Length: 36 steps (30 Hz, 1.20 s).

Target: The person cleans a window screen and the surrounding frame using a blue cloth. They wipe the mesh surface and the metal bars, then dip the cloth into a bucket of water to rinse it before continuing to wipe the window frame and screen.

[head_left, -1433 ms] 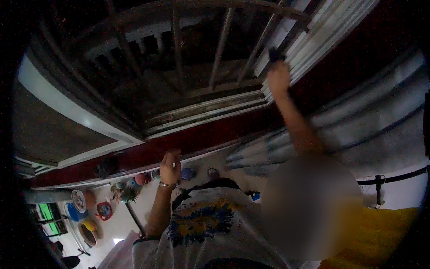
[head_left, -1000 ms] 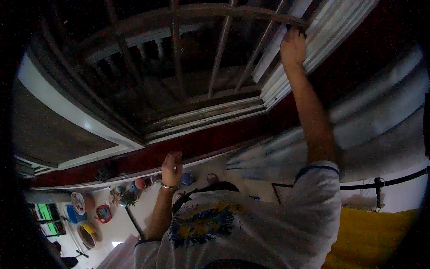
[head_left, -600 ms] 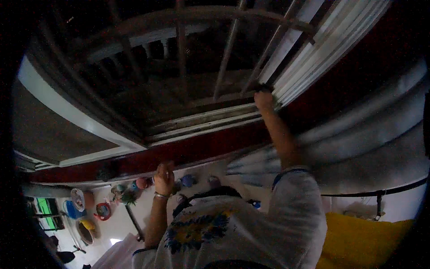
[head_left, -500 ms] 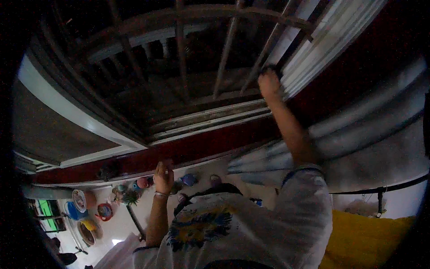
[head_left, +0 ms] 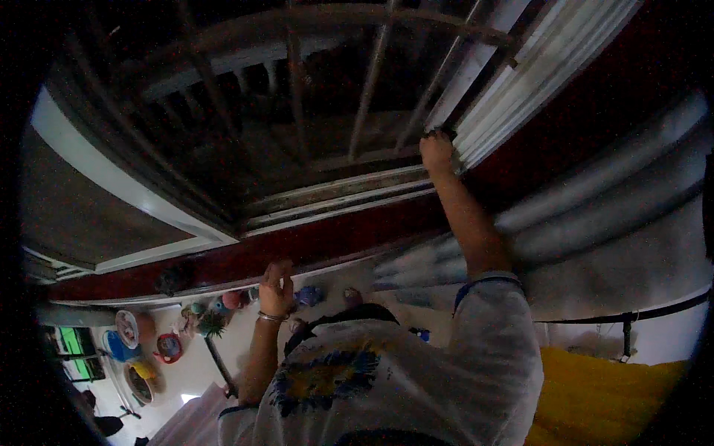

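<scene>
My right hand [head_left: 436, 152] reaches to the right side of the open window, its fingers closed round a small dark thing, perhaps a cloth, mostly hidden by the hand. It is against the lower part of the white window frame [head_left: 497, 111], just above the bottom track. My left hand [head_left: 276, 291], with a bracelet at the wrist, is by the front edge of the dark red sill [head_left: 335, 241]. Its fingers are apart and hold nothing that I can see. A dark bundle [head_left: 172, 280] lies on the sill farther left.
Metal bars [head_left: 364, 89] stand outside the opening. A sliding pane [head_left: 126, 193] is at the left and a grey curtain [head_left: 595, 223] hangs at the right. Below on the floor are a spiky plant [head_left: 211, 323], a blue bucket [head_left: 119, 346] and several tubs. Yellow fabric [head_left: 602, 401] lies lower right.
My right hand has moved a little down and left along the frame with the dark thing. The left hand has stayed near the sill, its fingers now spread more. The view has shifted slightly.
</scene>
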Tool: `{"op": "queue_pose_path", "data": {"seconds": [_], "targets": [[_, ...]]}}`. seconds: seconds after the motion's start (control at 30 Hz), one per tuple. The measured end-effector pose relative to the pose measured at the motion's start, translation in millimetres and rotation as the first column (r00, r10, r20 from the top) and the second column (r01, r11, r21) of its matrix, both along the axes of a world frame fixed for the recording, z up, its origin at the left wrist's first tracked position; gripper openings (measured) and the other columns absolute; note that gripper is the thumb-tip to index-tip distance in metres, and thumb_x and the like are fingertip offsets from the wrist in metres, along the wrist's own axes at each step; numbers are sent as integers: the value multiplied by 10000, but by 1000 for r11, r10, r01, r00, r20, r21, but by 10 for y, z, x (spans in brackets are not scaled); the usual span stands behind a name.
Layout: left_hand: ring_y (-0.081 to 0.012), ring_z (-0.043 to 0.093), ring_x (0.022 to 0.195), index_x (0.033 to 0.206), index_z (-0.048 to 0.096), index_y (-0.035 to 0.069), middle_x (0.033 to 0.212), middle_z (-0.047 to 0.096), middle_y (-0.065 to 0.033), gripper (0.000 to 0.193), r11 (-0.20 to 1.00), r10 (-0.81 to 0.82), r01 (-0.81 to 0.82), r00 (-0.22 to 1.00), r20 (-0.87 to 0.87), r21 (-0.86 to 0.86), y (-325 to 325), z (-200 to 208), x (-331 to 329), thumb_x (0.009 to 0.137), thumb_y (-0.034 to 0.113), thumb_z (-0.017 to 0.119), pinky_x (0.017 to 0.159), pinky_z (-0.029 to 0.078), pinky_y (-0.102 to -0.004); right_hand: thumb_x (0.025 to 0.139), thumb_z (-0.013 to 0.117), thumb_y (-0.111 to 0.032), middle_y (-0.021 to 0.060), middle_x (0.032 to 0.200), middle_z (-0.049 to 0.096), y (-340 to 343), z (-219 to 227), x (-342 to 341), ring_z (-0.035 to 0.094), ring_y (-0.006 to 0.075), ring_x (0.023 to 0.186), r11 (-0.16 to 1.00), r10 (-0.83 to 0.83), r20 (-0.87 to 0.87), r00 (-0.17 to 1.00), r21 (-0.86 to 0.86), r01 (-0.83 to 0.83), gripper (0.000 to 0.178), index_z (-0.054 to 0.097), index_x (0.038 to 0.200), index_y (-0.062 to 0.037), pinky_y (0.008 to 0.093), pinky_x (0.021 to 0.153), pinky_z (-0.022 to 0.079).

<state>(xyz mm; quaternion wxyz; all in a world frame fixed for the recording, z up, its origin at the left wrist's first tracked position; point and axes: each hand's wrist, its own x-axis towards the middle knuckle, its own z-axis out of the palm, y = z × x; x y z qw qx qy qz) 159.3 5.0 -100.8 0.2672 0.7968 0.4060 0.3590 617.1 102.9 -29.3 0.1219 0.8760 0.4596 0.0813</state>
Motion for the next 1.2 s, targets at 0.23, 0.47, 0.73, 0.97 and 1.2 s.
{"op": "queue_pose_path", "data": {"seconds": [0.23, 0.47, 0.73, 0.97, 1.2], "targets": [[-336, 590, 799, 951, 558, 27, 886, 598, -160, 264, 999, 20, -23, 996, -82, -36, 33, 54, 18, 713, -76, 503, 668, 483, -387, 766, 532, -109, 133, 894, 526, -252, 1295, -88, 504, 284, 876, 785, 0, 590, 807, 500, -365, 348, 541, 1097, -1, 375, 685, 452], [-361, 583, 782, 945, 564, 25, 877, 595, -162, 249, 996, -72, 71, 997, 15, 45, 16, 10, 103, 712, -56, 524, 632, 483, -416, 744, 607, -167, 117, 1093, 545, -362, 216, -38, 491, 261, 990, 956, 159, 447, 880, 153, -250, 232, 633, 926, -28, 353, 803, 434], [-363, 582, 757, 957, 563, 38, 863, 600, -164, 239, 997, 40, -37, 999, -31, 73, -90, 40, -235, 737, -43, 516, 620, 475, -421, 813, 504, -74, 153, 930, 573, -263, -1049, 44, 536, 311, 833, 891, -27, 55, 998, 453, -1, 120, 606, 822, -11, 417, 718, 447], [-353, 584, 740, 958, 565, 52, 840, 596, -154, 264, 989, 144, -143, 988, 48, -31, -179, -153, -518, 722, -60, 525, 628, 473, -399, 756, 549, -57, 145, 824, 610, -9, -1369, -1177, 580, 298, 826, 836, 98, -13, 995, 544, -75, 97, 618, 806, -10, 418, 725, 456], [-349, 581, 773, 929, 551, 35, 836, 596, -148, 262, 993, 106, -109, 992, -71, -50, -35, 280, -461, 703, -91, 514, 649, 470, -406, 642, 574, 73, 184, 1010, 599, 60, -742, -2240, 550, 346, 964, 747, 534, -435, 725, 644, -164, 471, 607, 1081, -93, 414, 833, 453]]}}
